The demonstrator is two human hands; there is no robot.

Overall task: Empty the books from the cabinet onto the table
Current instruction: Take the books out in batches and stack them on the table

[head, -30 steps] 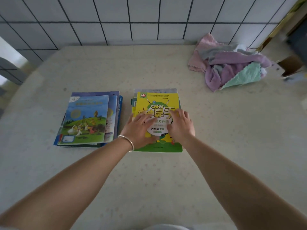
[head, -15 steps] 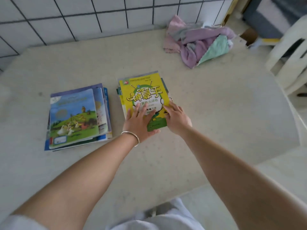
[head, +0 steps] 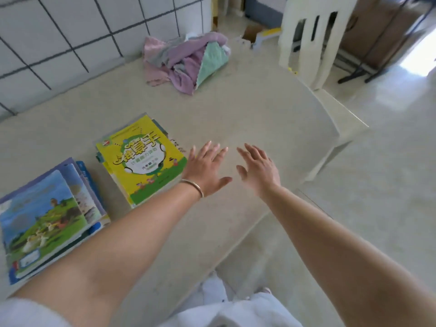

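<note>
Two stacks of books lie on the pale table (head: 259,109). The yellow-and-green book (head: 141,159) tops the middle stack. A blue picture book (head: 42,218) tops the stack at the left edge. My left hand (head: 205,168), with a silver bracelet at the wrist, hovers open just right of the yellow book, fingers spread. My right hand (head: 259,171) is open beside it, above bare table, holding nothing. No cabinet is in view.
A heap of pink, purple and mint cloths (head: 186,60) lies at the table's far side by the tiled wall (head: 70,31). A white plastic chair (head: 313,36) stands past the table's right edge, with cardboard boxes (head: 382,27) behind it.
Both hands have lifted off the yellow book and moved to its right, fingers now spread. The view has swung rightward, bringing the chair and floor into sight.
</note>
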